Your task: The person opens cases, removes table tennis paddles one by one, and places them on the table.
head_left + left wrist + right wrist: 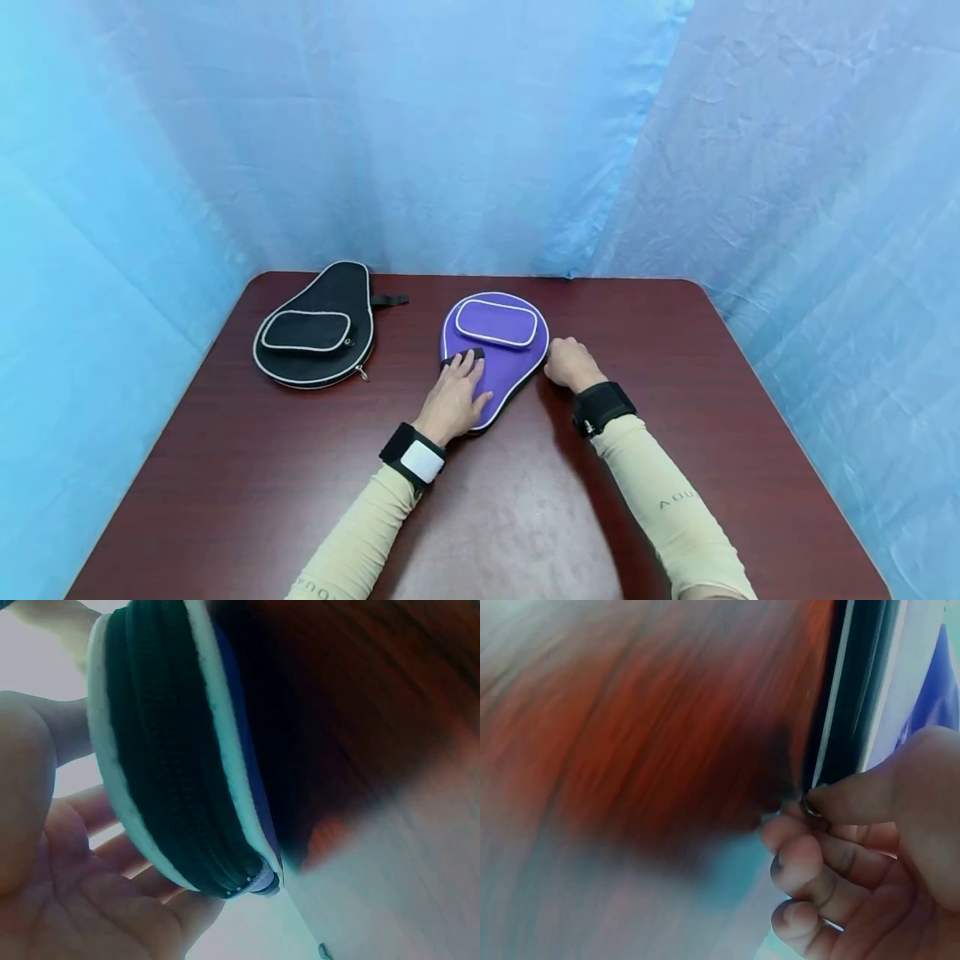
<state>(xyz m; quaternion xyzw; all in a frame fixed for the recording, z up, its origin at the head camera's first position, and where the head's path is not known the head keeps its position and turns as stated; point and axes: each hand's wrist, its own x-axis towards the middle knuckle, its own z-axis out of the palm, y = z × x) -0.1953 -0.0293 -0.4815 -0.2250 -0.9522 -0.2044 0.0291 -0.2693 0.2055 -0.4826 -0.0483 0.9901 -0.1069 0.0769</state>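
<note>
A purple table tennis paddle case point(504, 367) with white piping and a small front pocket point(497, 322) lies on the table, wide end away from me. My left hand point(453, 396) rests on its lower left part, fingers spread beside the black strap point(474, 354). In the left wrist view the case's dark zippered side point(161, 750) runs in front of the palm. At the case's right edge, my right hand point(572, 364) pinches a small metal zipper pull point(810, 808) between thumb and forefinger.
On the left of the brown table point(750, 500) lies a black paddle case point(326, 292), its strap point(390, 300) pointing toward the purple one and its zipper pull point(363, 373) hanging at the lower right. Blue curtains point(450, 133) stand behind and beside the table.
</note>
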